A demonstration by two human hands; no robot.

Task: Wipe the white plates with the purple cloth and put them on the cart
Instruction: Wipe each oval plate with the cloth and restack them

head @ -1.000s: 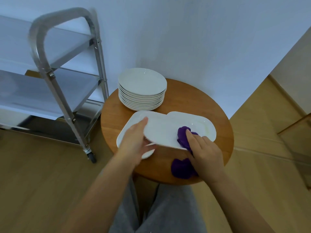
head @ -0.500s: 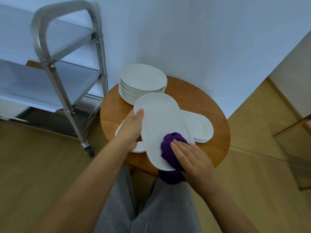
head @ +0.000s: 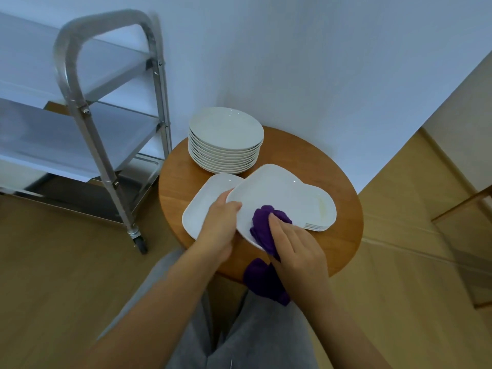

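Left hand (head: 221, 225) grips plate (head: 269, 193) rim; right hand (head: 298, 249) presses cloth (head: 262, 225) on it. Plate has swung flatter since half a second ago. Wiping continues; cart (head: 111, 123) holds none.

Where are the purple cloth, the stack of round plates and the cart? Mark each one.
purple cloth (head: 262, 227): head view, bunched part on the held plate.
stack of round plates (head: 225, 129): head view, top plate's centre.
cart (head: 80, 102): head view, near upright post.

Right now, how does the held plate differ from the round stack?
The held plate is oblong, single, lifted and tilted, gripped by the left hand while the right hand presses the purple cloth on it. The round stack is circular, many plates high, flat on the table, untouched. Both are white.
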